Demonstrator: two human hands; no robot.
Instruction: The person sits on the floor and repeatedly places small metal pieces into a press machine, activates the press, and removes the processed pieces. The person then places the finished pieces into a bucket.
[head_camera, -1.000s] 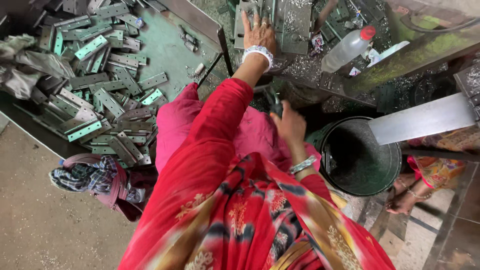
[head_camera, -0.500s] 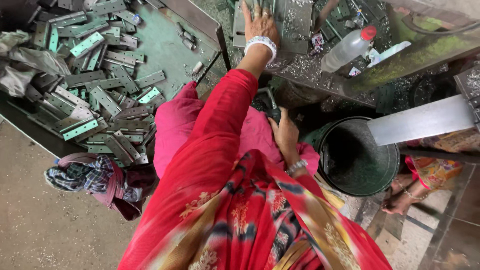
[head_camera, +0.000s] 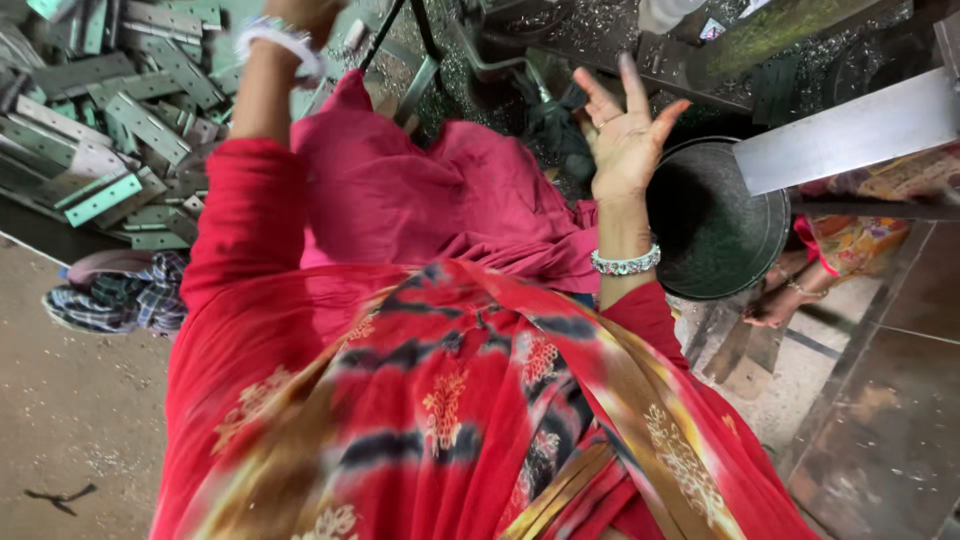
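This was a small metal workshop. At the upper left of the frame lay a large heap of flat metal hinge plates (head_camera: 120, 130), grey and pale green, piled loosely on one another. Across the top of the frame ran a grimy machine bench (head_camera: 600, 45) strewn with bright metal shavings, with dark rods and a bracket rising from it. Right of centre stood a round dark metal bucket (head_camera: 715, 225), and above it a plain steel plate (head_camera: 840, 130) jutted in from the right edge. The floor (head_camera: 70, 410) at the lower left was bare, dusty concrete with scattered filings, and a crumpled checked cloth (head_camera: 115, 300) lay on it beside the heap.
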